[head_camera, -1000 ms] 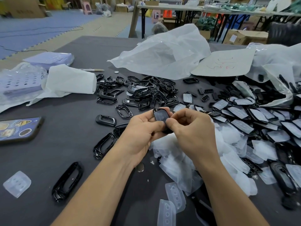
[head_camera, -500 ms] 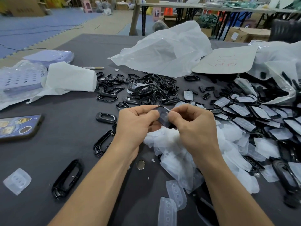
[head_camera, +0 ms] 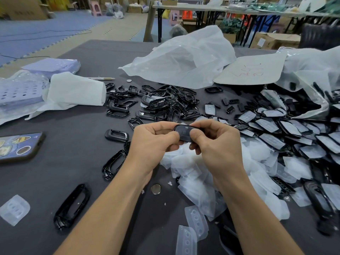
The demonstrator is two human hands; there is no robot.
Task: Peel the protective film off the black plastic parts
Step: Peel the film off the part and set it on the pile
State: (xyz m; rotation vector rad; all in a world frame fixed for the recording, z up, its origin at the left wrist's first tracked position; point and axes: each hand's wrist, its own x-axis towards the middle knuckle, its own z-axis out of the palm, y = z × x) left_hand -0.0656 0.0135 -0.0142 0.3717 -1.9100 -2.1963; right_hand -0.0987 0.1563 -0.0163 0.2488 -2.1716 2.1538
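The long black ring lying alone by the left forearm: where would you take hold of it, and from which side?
Probably from above, pinching one long rail at mid-length. The black ring lies flat on the table, so its underside is out of reach; the open middle lets a fingertip drop inside the rail, the thumb outside.
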